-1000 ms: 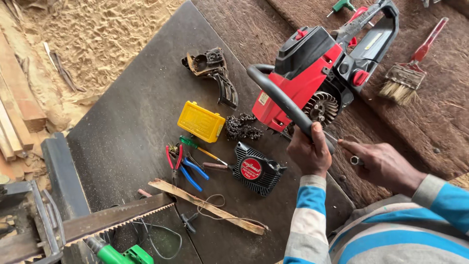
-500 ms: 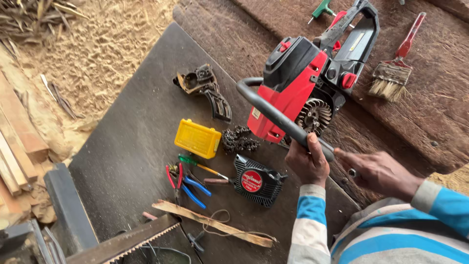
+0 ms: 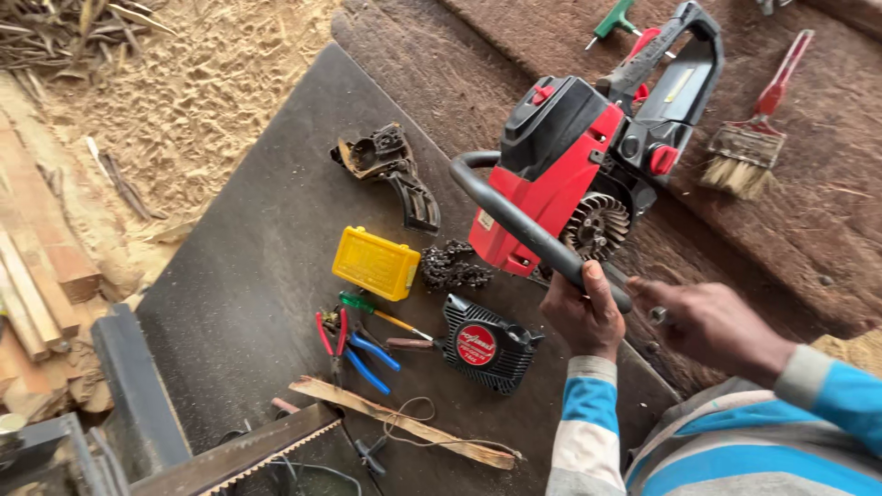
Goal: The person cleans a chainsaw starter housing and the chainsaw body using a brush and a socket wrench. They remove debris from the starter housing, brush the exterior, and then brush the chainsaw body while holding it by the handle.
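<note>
In the head view, the left hand (image 3: 584, 317) was wrapped around the black front handle bar (image 3: 514, 225) of a red and black chainsaw body (image 3: 574, 174), its grip clamped on the bar near the lower end. The chainsaw body stood tilted at the far edge of the dark table (image 3: 248, 276), its exposed flywheel (image 3: 595, 225) facing the person. The right hand (image 3: 712, 321) hovered just beside the left; its grip looked closed on a small metal piece (image 3: 658, 315), possibly a socket or bolt, though the view was too poor to tell which.

On the table, just left of the chainsaw body, lay a coiled saw chain (image 3: 452, 266), touching a yellow plastic box (image 3: 375, 264). Below them sat a black starter cover (image 3: 487, 342) with a red round badge, a green-handled screwdriver (image 3: 381, 314), and red and blue-handled pliers (image 3: 354, 347). A black clutch cover (image 3: 390, 170) lay farther up. A wooden strip (image 3: 404, 422) rested near the front edge. A red-handled brush (image 3: 749, 138) lay well apart on the wooden boards to the right.
</note>
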